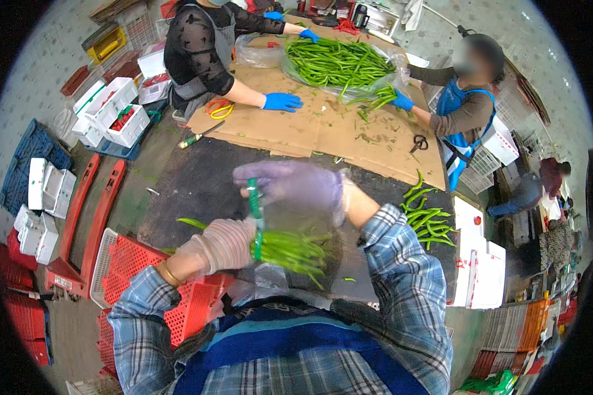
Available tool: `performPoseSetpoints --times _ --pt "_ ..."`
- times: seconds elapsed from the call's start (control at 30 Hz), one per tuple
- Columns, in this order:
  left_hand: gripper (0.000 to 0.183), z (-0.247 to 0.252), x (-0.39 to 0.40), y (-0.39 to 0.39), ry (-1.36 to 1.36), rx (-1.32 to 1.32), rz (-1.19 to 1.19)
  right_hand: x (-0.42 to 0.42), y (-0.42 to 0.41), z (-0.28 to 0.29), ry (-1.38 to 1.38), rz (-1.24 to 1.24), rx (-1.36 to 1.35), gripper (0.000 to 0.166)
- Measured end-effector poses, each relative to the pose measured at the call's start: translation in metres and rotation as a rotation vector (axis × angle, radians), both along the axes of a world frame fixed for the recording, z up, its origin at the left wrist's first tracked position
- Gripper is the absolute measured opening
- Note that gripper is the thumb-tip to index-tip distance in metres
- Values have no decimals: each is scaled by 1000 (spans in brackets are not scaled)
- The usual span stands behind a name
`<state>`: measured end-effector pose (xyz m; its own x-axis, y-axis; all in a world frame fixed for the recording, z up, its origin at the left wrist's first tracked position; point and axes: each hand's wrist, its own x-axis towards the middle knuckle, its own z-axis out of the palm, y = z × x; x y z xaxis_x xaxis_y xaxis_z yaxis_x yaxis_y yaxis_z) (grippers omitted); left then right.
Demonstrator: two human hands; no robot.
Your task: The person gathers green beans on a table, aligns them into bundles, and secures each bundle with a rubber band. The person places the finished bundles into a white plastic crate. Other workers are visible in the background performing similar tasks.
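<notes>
In a striped, pale glove, my left hand (230, 242) grips a bunch of long green chili peppers (296, 252) low over the dark tabletop (192, 182). Their ends fan out to the right, and one pepper sticks out on the left side. Green tape (255, 205) runs around the bunch and rises as a strip to my right hand (294, 185). That hand, purple-gloved and blurred by motion, has the strip's upper end at its fingers. Farther right, several loose green peppers (427, 219) lie on the table.
Cardboard (276, 131) covers the far table, carrying a large pepper heap (341, 64), a knife (200, 136), yellow-orange scissors (220, 108) and dark scissors (418, 143). Two blue-gloved co-workers stand there. White foam boxes (479, 266) are at right; red crates (192, 306) sit close at left.
</notes>
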<state>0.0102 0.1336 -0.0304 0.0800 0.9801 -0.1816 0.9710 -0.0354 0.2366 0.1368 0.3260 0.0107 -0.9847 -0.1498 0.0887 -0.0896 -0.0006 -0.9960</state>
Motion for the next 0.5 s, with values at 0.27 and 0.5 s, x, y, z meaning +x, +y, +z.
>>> performPoseSetpoints --times 0.27,0.5 --pt "41 -90 -68 25 -314 13 253 -44 -54 -37 -118 -322 -15 59" --pt "47 -20 -85 -19 -1471 -92 568 11 -83 -88 -7 -599 600 51"
